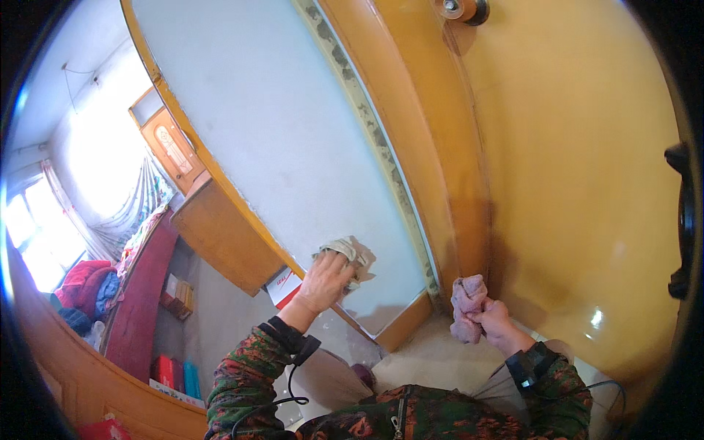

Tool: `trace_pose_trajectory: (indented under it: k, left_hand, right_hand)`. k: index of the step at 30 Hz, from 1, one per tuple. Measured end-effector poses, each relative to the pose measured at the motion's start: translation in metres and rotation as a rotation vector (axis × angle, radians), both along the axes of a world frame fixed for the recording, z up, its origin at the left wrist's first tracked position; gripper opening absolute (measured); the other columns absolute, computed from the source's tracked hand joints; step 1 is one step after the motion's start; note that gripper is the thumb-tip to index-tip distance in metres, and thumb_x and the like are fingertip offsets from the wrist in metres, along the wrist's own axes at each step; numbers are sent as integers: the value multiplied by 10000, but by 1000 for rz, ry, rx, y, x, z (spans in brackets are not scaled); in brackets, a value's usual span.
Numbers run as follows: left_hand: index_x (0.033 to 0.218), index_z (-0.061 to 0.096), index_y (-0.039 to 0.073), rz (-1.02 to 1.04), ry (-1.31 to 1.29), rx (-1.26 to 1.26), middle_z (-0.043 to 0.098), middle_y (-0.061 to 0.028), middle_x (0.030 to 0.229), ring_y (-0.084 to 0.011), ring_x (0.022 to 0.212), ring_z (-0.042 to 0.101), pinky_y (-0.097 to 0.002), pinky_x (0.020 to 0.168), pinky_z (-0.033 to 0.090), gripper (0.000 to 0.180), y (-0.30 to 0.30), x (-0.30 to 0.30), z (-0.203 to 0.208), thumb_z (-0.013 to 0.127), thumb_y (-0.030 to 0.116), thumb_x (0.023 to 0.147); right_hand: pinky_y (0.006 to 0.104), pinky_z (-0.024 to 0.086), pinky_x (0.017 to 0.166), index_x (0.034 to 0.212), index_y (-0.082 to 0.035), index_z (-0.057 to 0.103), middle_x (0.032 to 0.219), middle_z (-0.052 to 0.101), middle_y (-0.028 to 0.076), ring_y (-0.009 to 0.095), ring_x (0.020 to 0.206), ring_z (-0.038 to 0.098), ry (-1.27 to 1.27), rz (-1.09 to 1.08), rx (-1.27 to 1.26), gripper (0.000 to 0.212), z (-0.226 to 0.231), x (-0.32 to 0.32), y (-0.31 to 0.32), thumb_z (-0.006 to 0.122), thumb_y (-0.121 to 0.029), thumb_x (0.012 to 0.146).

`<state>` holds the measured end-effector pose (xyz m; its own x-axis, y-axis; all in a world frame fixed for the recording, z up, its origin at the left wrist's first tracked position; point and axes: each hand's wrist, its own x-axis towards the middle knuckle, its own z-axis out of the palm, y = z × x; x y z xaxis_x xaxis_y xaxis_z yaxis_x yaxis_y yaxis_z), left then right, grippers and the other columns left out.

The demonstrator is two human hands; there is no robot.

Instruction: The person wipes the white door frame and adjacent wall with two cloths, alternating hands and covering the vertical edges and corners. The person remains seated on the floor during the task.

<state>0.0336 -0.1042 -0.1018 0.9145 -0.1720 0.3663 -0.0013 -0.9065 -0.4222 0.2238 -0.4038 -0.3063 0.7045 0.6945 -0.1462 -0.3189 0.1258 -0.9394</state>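
My left hand (pixel 324 282) presses a crumpled grey-beige cloth (pixel 356 257) against the lower part of a pale bluish-white panel (pixel 279 132). Its fingers are bent over the cloth, close to the panel's left edge. A folded, damp-looking pinkish-purple cloth (pixel 468 299) is gripped in my right hand (pixel 500 323), held up off the floor before the yellow-brown door (pixel 572 169). The panel has a yellow wooden frame (pixel 213 165), and a strip with dark patches (pixel 367 117) runs down its right side.
A round door knob (pixel 456 9) sits at the top, and a dark handle (pixel 683 220) at the far right. Left of the panel are a wooden cabinet (pixel 224 231), a red-and-white box (pixel 284 286), a dark red bed edge (pixel 143 301) and piled bedding (pixel 84 286). Cables hang from both my wrists.
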Motion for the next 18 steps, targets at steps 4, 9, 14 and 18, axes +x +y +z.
trace_pose_trajectory:
  k: [4,9,14,18]
  left_hand:
    - [1153,613,96,-16,-258,31,568,-125,1106,-340,1076,549,-474,929,463,464,8,4,54,654,61,692]
    - [1229,598,92,189,-679,143,519,-163,1325,-391,1253,482,-489,1020,426,648,12,1,125,736,15,601]
    - [1160,595,92,-17,-115,49,527,-180,1307,-370,1240,500,-478,1014,437,527,5,14,68,716,36,649]
    - [1109,602,85,-126,-14,-20,565,-157,1130,-359,1073,558,-469,948,471,445,2,23,52,657,30,671]
  right_hand:
    - [357,512,942,1219,21,604,1166,655,99,208,1049,633,54,19,-1,404,3,0,0,618,110,825]
    - [364,508,953,1236,16,594,1186,646,100,209,1062,629,71,29,10,436,2,0,2,627,115,813]
    - [352,506,943,1212,22,610,1135,645,60,178,1053,618,60,66,4,379,5,0,-1,643,94,841]
    - [353,504,943,1204,18,617,1131,647,55,173,1043,617,15,61,-59,375,8,1,-3,655,86,837]
